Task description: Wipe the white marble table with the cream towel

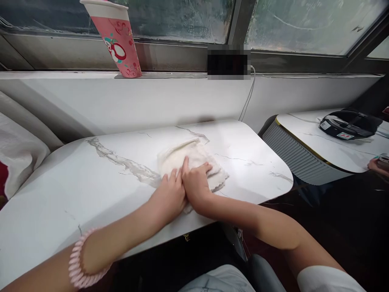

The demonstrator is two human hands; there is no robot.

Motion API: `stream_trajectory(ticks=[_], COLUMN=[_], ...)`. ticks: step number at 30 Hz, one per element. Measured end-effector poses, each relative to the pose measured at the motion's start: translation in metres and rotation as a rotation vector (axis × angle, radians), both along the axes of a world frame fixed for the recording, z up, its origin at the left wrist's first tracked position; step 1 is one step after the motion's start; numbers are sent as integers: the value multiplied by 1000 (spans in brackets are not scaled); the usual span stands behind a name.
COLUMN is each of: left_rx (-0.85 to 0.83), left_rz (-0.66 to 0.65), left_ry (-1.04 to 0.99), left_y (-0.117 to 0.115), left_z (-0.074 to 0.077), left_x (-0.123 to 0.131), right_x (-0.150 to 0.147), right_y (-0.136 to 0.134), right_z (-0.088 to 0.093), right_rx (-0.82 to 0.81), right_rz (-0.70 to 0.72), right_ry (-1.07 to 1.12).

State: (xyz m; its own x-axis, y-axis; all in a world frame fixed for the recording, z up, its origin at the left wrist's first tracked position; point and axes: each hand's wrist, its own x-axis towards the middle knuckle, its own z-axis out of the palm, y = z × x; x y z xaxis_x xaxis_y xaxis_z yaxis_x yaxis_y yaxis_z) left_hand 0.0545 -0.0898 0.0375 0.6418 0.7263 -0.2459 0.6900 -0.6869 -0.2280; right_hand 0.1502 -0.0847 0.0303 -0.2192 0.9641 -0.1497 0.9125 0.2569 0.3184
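A folded white cloth (178, 159), with a frayed edge at its right, lies on the white marble-patterned tabletop (121, 162). My left hand (168, 196) rests on the cloth's near left part, its fingers lying forward over the fabric. Against it, my right hand (197, 182) presses on the middle of the cloth, one digit stretched forward and another pointing right. The two hands touch side by side. Part of the cloth is hidden beneath them, and a corner peeks out below. A pink coil band (80, 259) circles my left forearm.
On the ledge behind the table stands a pink paper cup (124, 48). A blurred dark box (228, 61) with a white cable (248, 97) is farther right. A black bag (349, 125) lies on a second table (300, 121), near another person's hand (377, 164). Pale fabric (21, 142) is at left.
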Motion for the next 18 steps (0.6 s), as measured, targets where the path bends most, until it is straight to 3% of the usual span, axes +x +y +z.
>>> stream_trajectory(ticks=[6,9,13,18], left_rx=[-130,-126,-149,-114], left_rz=[158,230,230,235], left_ry=[-77,-119,-160,-180], left_y=[92,123,141,140], left_z=[13,17,17,15], left_x=[9,15,19,21], right_x=[9,14,16,17], right_y=[93,129,149,146], right_z=[-6,-9,-11,-10], right_rx=[101,124,127,133], right_rz=[-83,-100,-170,-176], right_ry=[140,164,135,142])
